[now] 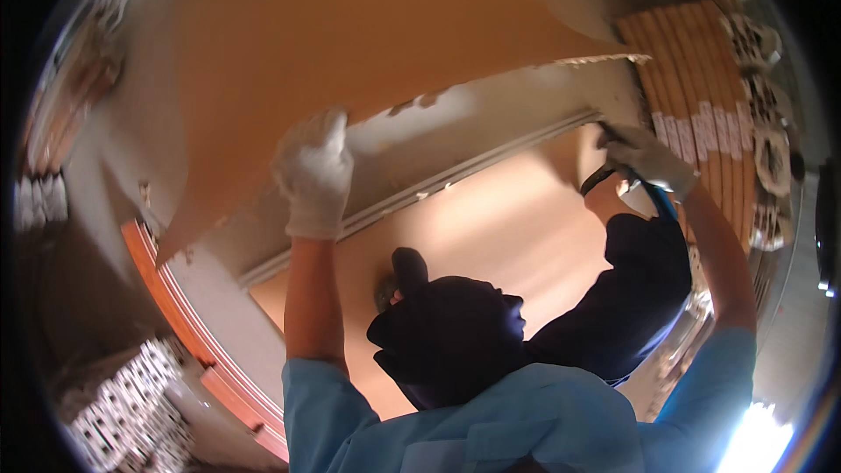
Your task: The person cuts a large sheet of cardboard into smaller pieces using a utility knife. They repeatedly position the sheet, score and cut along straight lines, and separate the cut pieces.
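A large brown sheet, like paper or thin board, spreads across the upper part of the view. Its lower edge is ragged and pale, and one corner hangs down at the left. My left hand, in a white glove, is closed on that edge, slightly blurred. My right hand, also gloved, is at the far right corner of a lighter tan panel. Its fingers are bent at a dark, curved thing, which I cannot make out; a blue strip shows below the hand.
A dark silhouette with a capped head and an arm covers part of the panel; whether person or shadow, I cannot tell. Stacked brown lengths stand at the right. An orange-red beam runs along the left. Pale profiled pieces are stacked lower left.
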`<act>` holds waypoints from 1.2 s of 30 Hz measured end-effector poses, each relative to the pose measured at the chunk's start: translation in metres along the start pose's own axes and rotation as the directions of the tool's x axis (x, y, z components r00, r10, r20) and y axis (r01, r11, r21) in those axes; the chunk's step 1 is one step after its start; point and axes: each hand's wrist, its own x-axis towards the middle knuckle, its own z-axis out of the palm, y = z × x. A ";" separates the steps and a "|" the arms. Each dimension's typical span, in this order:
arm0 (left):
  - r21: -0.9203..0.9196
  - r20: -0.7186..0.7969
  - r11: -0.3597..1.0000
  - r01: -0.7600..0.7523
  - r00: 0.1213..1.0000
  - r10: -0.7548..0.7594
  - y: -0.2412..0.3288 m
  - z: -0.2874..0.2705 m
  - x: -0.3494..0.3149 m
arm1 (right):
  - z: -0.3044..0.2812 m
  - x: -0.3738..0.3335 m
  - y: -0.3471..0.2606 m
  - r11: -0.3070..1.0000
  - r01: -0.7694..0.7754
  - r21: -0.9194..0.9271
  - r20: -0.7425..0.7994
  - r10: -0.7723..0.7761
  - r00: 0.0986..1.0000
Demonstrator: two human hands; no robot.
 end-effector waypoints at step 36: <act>-0.020 0.485 0.990 0.137 0.867 -0.110 0.180 -0.400 0.181 | -0.033 -0.224 -0.218 0.397 -0.063 0.916 0.134 -0.155 0.979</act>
